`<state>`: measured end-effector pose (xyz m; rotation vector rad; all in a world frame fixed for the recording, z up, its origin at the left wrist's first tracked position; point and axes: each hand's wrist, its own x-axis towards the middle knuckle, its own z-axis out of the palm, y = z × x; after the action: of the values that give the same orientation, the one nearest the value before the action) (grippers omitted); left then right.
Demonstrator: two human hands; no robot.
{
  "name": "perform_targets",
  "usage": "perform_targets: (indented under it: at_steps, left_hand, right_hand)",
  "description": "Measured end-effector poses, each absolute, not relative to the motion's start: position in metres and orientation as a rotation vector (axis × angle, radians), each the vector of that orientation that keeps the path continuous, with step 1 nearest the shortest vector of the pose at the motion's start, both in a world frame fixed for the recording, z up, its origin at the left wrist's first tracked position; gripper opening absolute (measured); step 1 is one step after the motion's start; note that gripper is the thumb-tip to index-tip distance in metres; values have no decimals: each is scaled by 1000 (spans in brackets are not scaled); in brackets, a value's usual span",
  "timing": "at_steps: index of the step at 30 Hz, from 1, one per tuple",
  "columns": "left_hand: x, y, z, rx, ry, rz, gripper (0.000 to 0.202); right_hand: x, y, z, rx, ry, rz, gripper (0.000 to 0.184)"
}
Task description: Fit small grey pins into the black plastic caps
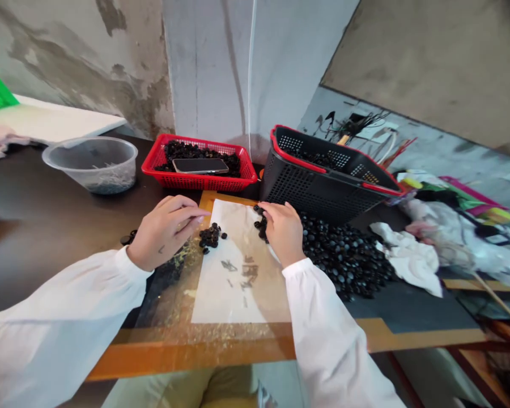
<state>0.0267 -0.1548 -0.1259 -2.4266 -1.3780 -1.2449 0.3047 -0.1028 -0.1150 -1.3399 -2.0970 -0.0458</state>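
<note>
My left hand (168,231) hovers at the left edge of a white paper sheet (227,303), fingers stretched forward, with a gap showing between thumb and forefinger. Just beyond its fingertips, a small cluster of round black button-like pieces (211,236) lies on the paper. At the sheet's right side my right hand (284,231) is curled, its fingertips closed at a black button-like piece (258,209). More of these pieces sit under that hand, partly hidden by it. Beside it spreads a large heap of shiny black pieces (344,258). Dark marks show on the paper's middle.
Behind the paper stands a red basket (157,178) of black pieces with a phone (200,165) on top. A tall black basket (306,184) is right of it, a clear plastic tub (89,156) left. Crumpled white tissue (410,258) and plastic bags (454,241) lie at right.
</note>
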Motion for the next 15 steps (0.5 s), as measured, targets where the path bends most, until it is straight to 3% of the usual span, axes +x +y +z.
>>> perform_targets:
  at_steps: [7, 12, 15]
  left_hand:
    - [31, -152, -143, -2652, -1238, -906, 30]
    - [32, -155, -138, -2709, -1185, -929, 30]
    - [34, -158, -136, -2795, -1081, -891, 25]
  right_hand:
    - [312, -97, -126, -1488, -2143, -333, 42]
    - [276, -117, -128, -1130, -2319, -19, 19]
    - [260, -124, -135, -1067, -2406, 99, 15]
